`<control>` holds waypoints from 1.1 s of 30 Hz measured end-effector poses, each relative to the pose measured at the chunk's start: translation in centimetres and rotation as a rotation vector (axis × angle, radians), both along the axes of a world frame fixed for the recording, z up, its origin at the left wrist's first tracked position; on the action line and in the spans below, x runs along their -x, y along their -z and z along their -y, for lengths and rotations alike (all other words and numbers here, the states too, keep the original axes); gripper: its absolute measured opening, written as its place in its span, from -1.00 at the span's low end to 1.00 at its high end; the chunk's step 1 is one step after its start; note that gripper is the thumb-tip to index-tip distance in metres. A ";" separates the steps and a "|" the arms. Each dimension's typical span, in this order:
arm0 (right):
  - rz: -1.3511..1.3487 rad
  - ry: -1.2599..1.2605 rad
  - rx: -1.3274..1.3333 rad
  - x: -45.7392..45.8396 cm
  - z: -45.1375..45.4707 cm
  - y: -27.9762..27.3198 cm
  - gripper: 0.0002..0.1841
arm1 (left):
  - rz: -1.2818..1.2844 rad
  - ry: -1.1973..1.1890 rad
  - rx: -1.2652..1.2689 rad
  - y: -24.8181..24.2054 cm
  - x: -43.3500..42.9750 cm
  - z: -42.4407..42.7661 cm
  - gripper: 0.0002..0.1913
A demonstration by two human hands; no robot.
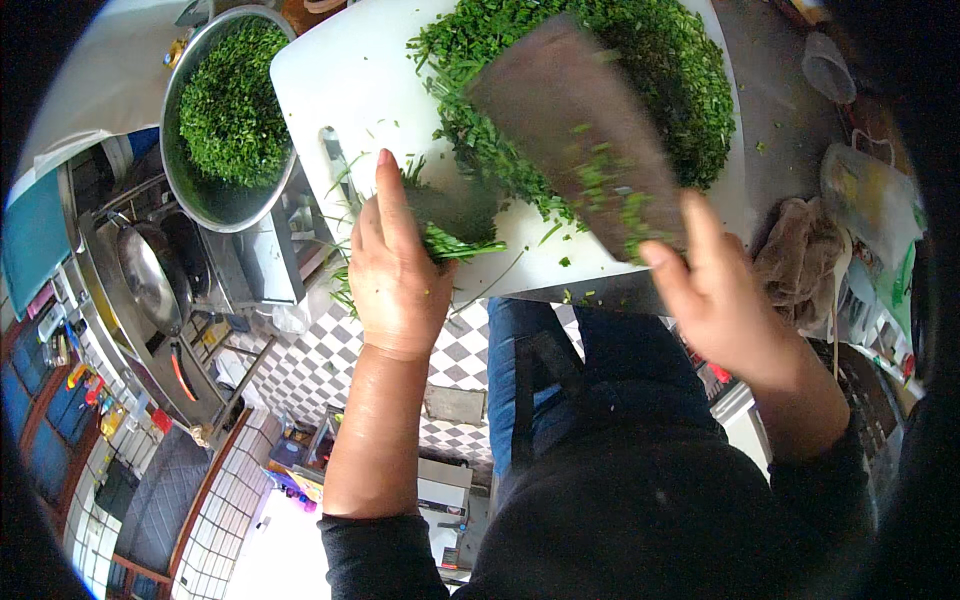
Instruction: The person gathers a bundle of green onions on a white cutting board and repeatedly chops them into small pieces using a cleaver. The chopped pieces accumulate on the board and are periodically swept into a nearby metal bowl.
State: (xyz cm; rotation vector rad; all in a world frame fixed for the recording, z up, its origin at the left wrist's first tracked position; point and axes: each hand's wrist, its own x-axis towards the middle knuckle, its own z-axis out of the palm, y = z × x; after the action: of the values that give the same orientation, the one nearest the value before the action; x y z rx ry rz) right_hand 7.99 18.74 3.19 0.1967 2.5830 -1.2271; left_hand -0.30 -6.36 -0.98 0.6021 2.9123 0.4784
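Note:
Across the white plastic cutting board [352,52] lies a large heap of chopped leafy greens [697,97]. My right hand [720,292] grips a broad cleaver [577,127] near the board's right front; its flat blade is blurred and carries green bits, and the handle is hidden in the hand. My left hand [397,262] holds a small bunch of long green stems [457,244] against the board's left front part, with the index finger stretched out and stem ends sticking out behind the hand. A dark blurred patch lies between this hand and the heap.
A metal bowl [171,150] of finely chopped greens stands left of the board. Farther left and lower is a wok [150,270] on a metal stove. A crumpled brown cloth [799,255] and a clear plastic cup [829,67] lie at the right.

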 end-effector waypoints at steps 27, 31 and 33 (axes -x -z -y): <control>-0.095 -0.082 -0.259 3.9 -0.1 1.1 -0.77 | 0.383 -0.004 -0.157 -3.7 1.8 -3.9 0.48; -0.095 -0.083 -0.261 4.0 -0.1 1.1 -0.80 | 0.507 -0.192 -0.241 -5.1 7.2 -0.8 -0.15; -0.084 -0.078 -0.253 4.0 0.0 1.2 -0.80 | 0.393 -0.248 -0.494 -2.8 8.6 -0.7 -0.36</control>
State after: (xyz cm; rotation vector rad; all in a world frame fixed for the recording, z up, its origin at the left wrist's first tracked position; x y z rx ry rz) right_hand 4.02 18.78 2.02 0.0942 2.7858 -0.8983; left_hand -8.87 -5.63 1.87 0.1585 2.4968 1.2137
